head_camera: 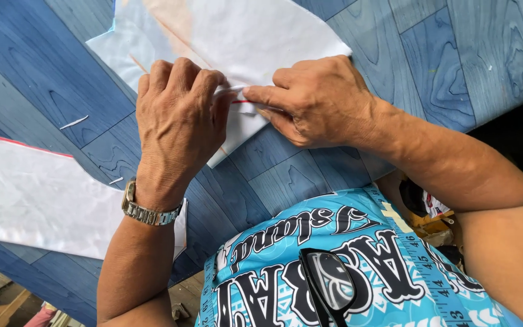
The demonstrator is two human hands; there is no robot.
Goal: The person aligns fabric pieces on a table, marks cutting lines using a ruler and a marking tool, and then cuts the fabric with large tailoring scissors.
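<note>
A white cut piece of fabric lies on a blue wood-grain table. My left hand, with a metal watch on the wrist, presses down on the fabric's near edge with curled fingers. Close beside it, my right hand pinches the same edge between thumb and forefinger. A thin red line shows on the fabric between the two hands. Whether my right hand also holds a small tool is hidden.
A second white fabric piece with a red edge lies at the left. Small white scraps lie on the table. A measuring tape hangs over my patterned blue shirt, with glasses tucked at its front.
</note>
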